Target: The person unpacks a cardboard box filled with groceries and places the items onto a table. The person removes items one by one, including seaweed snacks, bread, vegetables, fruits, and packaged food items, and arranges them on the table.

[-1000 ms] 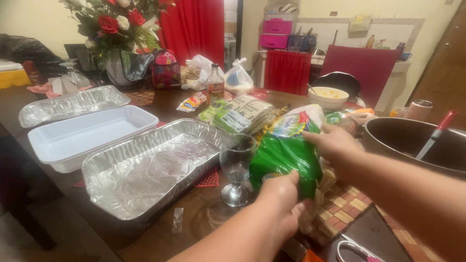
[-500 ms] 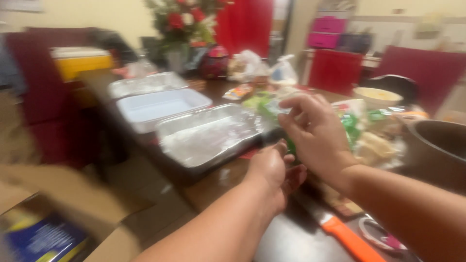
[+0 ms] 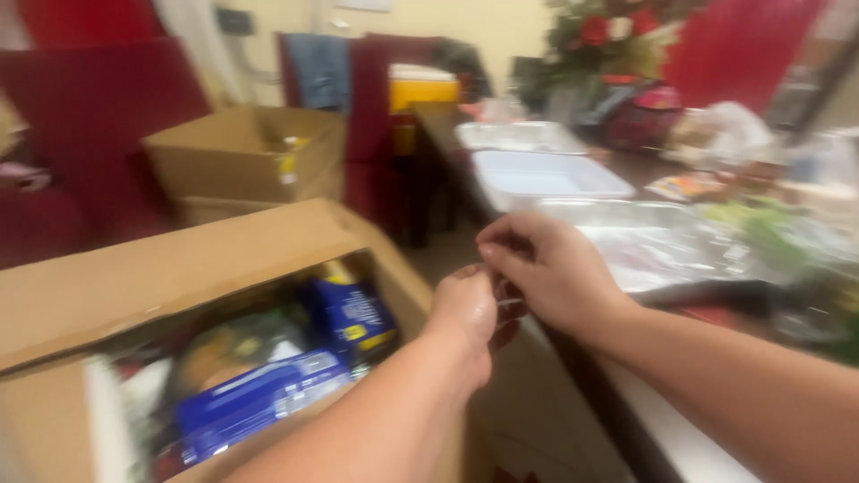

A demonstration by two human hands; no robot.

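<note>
Something small and pale, perhaps a scrap of clear plastic [image 3: 508, 302], sits between the two hands; the picture is too blurred to tell what it is. It hangs in the air above the gap between the open cardboard box and the table edge. The left hand [image 3: 470, 309] has its fingers curled in around it, and the right hand [image 3: 546, 273] meets it from the right, fingertips pinched down onto the same spot. Both hands touch each other there, so each grip is narrow and closed on the scrap, though how firmly cannot be told.

Below and to the left, the open cardboard box [image 3: 179, 259] stands on the floor with its flap raised; blue packages [image 3: 268, 394] and other blurred goods lie inside. A second cardboard box [image 3: 242, 152] stands farther back, near a dark red chair [image 3: 98, 107].

To the right of the hands runs the dark table [image 3: 626, 402]. A foil tray [image 3: 662, 241] lies on it just beyond the right hand, then a white rectangular dish [image 3: 546, 174], then another foil tray [image 3: 519, 136] farther off. Green packaging [image 3: 761, 224] lies blurred at the right side of the table. At the far end stand a bouquet of red and white flowers [image 3: 613, 36] and a yellow container with a white lid [image 3: 425, 88].
</note>
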